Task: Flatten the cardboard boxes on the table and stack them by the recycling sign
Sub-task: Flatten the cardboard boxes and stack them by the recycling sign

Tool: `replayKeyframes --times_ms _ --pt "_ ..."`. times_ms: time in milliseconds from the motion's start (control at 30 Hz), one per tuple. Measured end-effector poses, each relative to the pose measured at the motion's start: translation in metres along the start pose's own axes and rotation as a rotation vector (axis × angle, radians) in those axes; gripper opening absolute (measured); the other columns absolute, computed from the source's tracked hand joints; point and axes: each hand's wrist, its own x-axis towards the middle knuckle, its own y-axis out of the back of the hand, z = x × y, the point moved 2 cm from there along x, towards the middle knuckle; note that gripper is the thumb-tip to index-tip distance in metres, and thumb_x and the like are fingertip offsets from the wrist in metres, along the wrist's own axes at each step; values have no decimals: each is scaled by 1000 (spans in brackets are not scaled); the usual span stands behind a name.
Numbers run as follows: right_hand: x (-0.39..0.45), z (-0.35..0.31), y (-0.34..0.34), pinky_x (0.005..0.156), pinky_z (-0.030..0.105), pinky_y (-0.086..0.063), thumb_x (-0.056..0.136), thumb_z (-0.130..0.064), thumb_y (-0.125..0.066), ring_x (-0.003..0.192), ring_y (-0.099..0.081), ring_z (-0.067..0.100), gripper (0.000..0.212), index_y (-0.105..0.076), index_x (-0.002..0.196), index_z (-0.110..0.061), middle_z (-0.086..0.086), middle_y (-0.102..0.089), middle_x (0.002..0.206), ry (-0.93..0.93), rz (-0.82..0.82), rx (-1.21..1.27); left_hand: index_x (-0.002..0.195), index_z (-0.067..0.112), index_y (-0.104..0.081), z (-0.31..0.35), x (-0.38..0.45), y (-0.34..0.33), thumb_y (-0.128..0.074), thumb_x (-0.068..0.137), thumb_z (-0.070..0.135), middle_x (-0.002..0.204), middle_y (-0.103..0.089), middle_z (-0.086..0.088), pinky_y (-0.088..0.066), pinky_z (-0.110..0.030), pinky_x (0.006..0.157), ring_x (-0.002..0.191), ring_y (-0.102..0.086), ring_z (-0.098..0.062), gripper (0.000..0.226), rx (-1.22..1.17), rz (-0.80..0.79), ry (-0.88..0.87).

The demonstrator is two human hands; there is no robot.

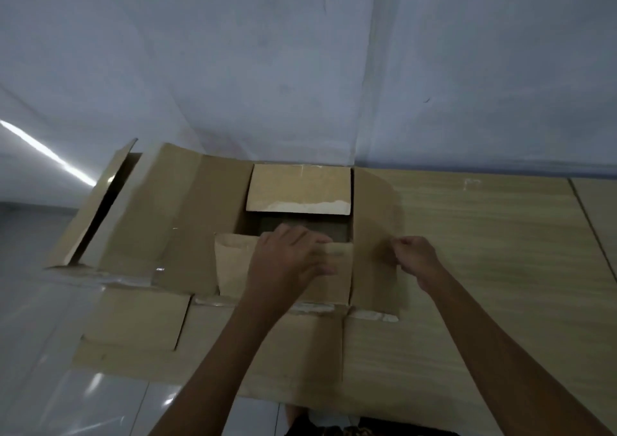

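The box [300, 222] sits open on the table [484, 252], near the wall [300, 68]. Its flaps stick out all around. The far flap [298, 188] lies over the hole. The near flap [283, 265] lies toward me.

My left hand [287, 258] rests on the near flap. My fingers [300, 235] curl over its top edge and hold it. My right hand [414, 257] is at the right flap [374, 235]. Its fingers look bent, as if they pinch the flap's edge, but it is blurry, so I cannot tell if they hold it.

Another box [110, 208] stands to the left, touching this one. It looks partly squashed. More cardboard [133, 322] lies flat at the table's near edge, under my arms. I see no recycling sign from here.

I think I am opening the flaps so the box can fold flat. The job looks early, since this box is not flat yet.

To do this well, I should pull each flap all the way out. Then I should push two opposite corners together so the sides fold down. I should press along the folds, not in the middle, so the cardboard does not rip. Old tape [300, 203] shows on the far flap. If tape holds the bottom shut, I must peel that first. I should keep my fingers out of the folds so they do not get pinched.
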Motion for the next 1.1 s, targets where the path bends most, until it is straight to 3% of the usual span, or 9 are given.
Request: replayKeyframes --times_ms 167,267,333,467,533,667,833,1000,1100 --pt "-12 -44 0 95 37 -45 93 -27 -56 119 -57 40 43 -63 118 7 29 -60 126 8 21 -211 84 27 -59 40 -58 22 -78 84 46 81 -57 10 -21 -28 71 75 -46 -11 26 79 250 29" --pt "-13 -89 -2 117 43 -29 90 -26 -57 142 -32 38 54 -50 134 4 29 -37 149 453 287 -439 81 31 -54 54 -79 22 -77 81 38 80 -55 13 -27 -30 66 72 -47 -10 23 85 202 147" --pt "-10 -123 -17 119 46 -27 90 -33 -59 145 -28 32 63 -43 144 -5 19 -34 155 810 217 -516 79 32 -56 59 -87 20 -77 73 33 80 -57 15 -25 -30 66 72 -51 -10 22 65 119 251" --pt "-4 -167 -72 121 50 -19 81 -48 -74 150 -14 33 99 -16 156 -18 11 -12 164 936 -206 -897 106 45 -64 66 -97 21 -65 72 61 118 -63 22 -30 -33 79 112 -58 -11 38 33 -192 459" --pt "-1 -171 -92 119 55 -17 79 -44 -77 150 -11 35 103 -11 156 -22 11 -8 164 942 -224 -1070 132 52 -50 70 -106 24 -48 69 85 151 -40 23 -28 -42 103 144 -29 -13 70 -68 -420 566" --pt "1 -166 -109 107 52 -36 86 -17 -65 134 -33 39 75 -27 149 -26 12 -31 152 1021 -197 -1141 145 50 -39 72 -115 27 -34 71 94 164 -2 25 -13 -52 121 152 12 -8 87 -478 -637 799" --pt "1 -187 -86 95 47 -47 95 -12 -44 118 -53 37 52 -43 143 -30 11 -53 139 1120 -226 -889 135 40 -52 39 -105 -1 -22 91 69 149 -43 12 -39 -38 107 132 -40 -17 61 -26 -390 781" --pt "26 -231 -42 77 40 -51 102 -30 -45 95 -64 34 19 -62 111 -25 13 -66 106 1110 -86 -794 122 42 -60 15 -105 -29 -31 98 60 132 -55 13 -34 -49 112 132 -31 -14 42 40 -211 759" --pt "43 -253 -36 88 45 -47 101 -34 -50 100 -63 35 22 -63 110 -20 13 -67 107 1073 -20 -798 117 44 -61 5 -117 -40 -42 98 59 125 -54 20 -33 -43 109 132 -31 -10 31 -94 -77 741"
